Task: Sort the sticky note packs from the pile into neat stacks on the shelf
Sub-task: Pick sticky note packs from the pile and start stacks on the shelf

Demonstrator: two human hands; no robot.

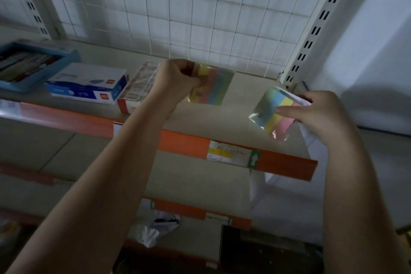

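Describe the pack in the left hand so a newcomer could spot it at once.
On the top shelf, just right of the red-and-white box, the left hand grips a wrapped pack. Unlike the right hand's pack, it sits near the wire grid.

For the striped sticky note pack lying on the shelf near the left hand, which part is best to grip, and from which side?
Probably its near short edge, coming from the front. The clear-wrapped pack of yellow, pink, blue and green strips lies flat on the beige shelf, and that edge faces the person and looks free; the left hand already grips its far left corner.
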